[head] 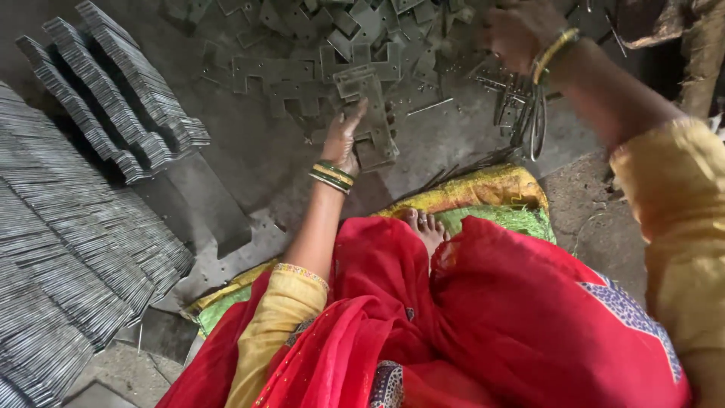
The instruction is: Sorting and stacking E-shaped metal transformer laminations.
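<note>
Your hands among cut metal plates on the floor.

Your left hand point(343, 140) lies flat, fingers point(355, 113) spread and holding nothing, resting on a notched metal plate point(370, 113) that runs out past the fingertips. Beyond those fingers, a loose heap of plates point(302, 45) covers the floor point(249, 143). Your right hand point(517, 30) has its fingers curled over small metal pieces point(513, 98); you cannot tell what they grip. Well left of both hands: stacked plates point(113, 98).
</note>
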